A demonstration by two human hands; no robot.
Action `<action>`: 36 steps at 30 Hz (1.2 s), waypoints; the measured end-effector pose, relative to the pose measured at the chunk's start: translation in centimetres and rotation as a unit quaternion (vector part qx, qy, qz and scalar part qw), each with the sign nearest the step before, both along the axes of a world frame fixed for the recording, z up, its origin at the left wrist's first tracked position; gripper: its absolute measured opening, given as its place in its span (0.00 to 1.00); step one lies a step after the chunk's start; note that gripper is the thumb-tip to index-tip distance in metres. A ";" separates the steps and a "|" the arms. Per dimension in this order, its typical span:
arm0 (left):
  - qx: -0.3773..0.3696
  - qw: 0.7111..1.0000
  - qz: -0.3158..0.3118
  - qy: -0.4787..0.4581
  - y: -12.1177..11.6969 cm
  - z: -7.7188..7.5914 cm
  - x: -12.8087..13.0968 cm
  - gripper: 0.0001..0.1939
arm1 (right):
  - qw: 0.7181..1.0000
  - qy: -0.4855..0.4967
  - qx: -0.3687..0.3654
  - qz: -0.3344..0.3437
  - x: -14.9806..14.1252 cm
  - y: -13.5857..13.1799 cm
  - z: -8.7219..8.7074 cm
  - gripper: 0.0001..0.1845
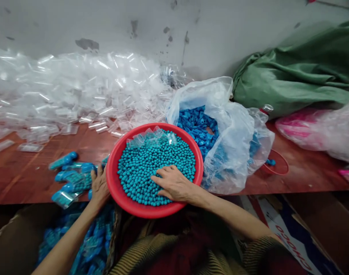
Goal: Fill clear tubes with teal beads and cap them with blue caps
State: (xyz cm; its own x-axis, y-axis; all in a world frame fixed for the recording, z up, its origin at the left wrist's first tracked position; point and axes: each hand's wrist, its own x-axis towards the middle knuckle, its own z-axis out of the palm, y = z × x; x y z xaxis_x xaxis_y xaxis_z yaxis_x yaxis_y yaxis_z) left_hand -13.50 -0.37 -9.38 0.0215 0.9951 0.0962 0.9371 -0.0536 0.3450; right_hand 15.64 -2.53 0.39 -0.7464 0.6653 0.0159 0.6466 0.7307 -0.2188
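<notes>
Head view: the red basin [114, 187] holds teal beads [140, 168], with clear tubes [138, 140] lying on them toward its far rim. Inside it, the right hand [174, 185] rests on the beads, grip loosely spread. At its left rim, the left hand [100, 187] has parted fingers; whether they hold anything, I cannot tell. Best, probably: stay low, sweep gently, keep the basin steady.
</notes>
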 end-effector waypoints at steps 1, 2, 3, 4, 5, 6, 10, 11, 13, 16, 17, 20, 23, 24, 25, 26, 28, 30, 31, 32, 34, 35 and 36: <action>0.001 1.000 -0.004 0.018 0.1 -0.1 -0.4 0.23 | 1.000 -0.012 0.006 0.020 0.1 0.1 -0.1 0.25; 0.002 0.999 -0.009 0.048 0.2 -0.1 -0.9 0.23 | 0.999 -0.019 0.013 0.037 0.3 0.2 -0.4 0.25; 0.002 0.997 -0.015 0.081 0.3 0.1 -1.3 0.23 | 0.998 -0.024 0.020 0.054 0.4 0.6 -0.7 0.26; 0.001 0.993 -0.024 0.114 0.4 0.4 -1.8 0.23 | 0.997 -0.029 0.024 0.069 0.6 1.0 -1.2 0.26; 0.000 0.989 -0.033 0.141 0.5 0.7 -2.1 0.23 | 0.996 -0.037 0.029 0.081 0.8 1.6 -1.7 0.26; 0.000 0.986 -0.040 0.160 0.6 1.0 -2.5 0.23 | 0.994 -0.047 0.035 0.088 0.9 2.3 -2.1 0.26; 0.011 0.991 -0.057 0.121 0.8 2.3 -3.2 0.22 | 0.991 -0.084 0.076 0.076 1.7 5.1 -2.5 0.22; 0.030 0.995 -0.043 0.091 0.9 2.8 -3.2 0.23 | 0.991 -0.082 0.083 0.071 1.9 5.6 -2.2 0.21; 0.103 0.994 0.008 0.035 1.0 4.3 -2.8 0.24 | 0.994 -0.061 0.084 0.035 2.7 6.3 -1.4 0.21; 0.226 0.972 0.069 -0.002 1.4 7.3 -0.9 0.23 | 0.992 -0.010 0.053 -0.113 3.8 7.0 -0.3 0.24; 0.251 0.966 0.059 -0.006 1.7 8.3 0.1 0.21 | 0.985 -0.001 0.043 -0.170 4.0 7.4 -0.2 0.25; 0.252 0.965 -0.077 -0.007 2.5 10.0 4.2 0.15 | 0.967 -0.007 0.030 -0.253 3.6 8.5 -0.4 0.24; 0.190 0.955 -0.226 0.006 2.9 10.1 8.5 0.12 | 0.977 0.018 -0.002 -0.213 2.0 9.3 -0.8 0.23; 0.168 0.952 -0.254 0.000 2.8 10.0 9.8 0.12 | 0.981 0.039 -0.017 -0.188 1.6 9.5 -0.7 0.25; 0.143 0.952 -0.272 -0.019 2.8 10.0 11.1 0.12 | 0.983 0.067 -0.022 -0.171 1.4 9.7 -0.6 0.26; 0.110 0.952 -0.280 -0.052 2.7 10.1 12.2 0.12 | 0.981 0.102 -0.020 -0.161 1.6 9.9 -0.3 0.27; 0.019 0.952 -0.269 -0.146 2.8 10.9 14.5 0.12 | 0.968 0.185 0.007 -0.171 3.1 10.5 0.6 0.24; -0.093 0.935 -0.233 -0.252 3.4 12.2 17.0 0.12 | 0.936 0.272 0.032 -0.220 6.0 11.3 1.1 0.19; -0.142 0.915 -0.211 -0.313 4.0 13.0 18.4 0.13 | 0.913 0.305 0.039 -0.269 7.7 11.6 1.1 0.18; -0.184 0.887 -0.189 -0.379 4.8 13.6 19.9 0.13 | 0.884 0.329 0.038 -0.330 9.4 11.8 0.9 0.18; -0.248 0.821 -0.154 -0.491 6.9 14.4 23.2 0.15 | 0.848 0.317 0.016 -0.425 12.4 11.8 -0.4 0.24; -0.264 0.794 -0.127 -0.533 8.2 14.5 24.9 0.14 | 0.853 0.284 -0.008 -0.439 13.5 11.6 -1.5 0.31; -0.271 0.784 -0.091 -0.551 9.6 14.4 26.6 0.13 | 0.868 0.242 -0.039 -0.431 14.2 11.3 -2.6 0.38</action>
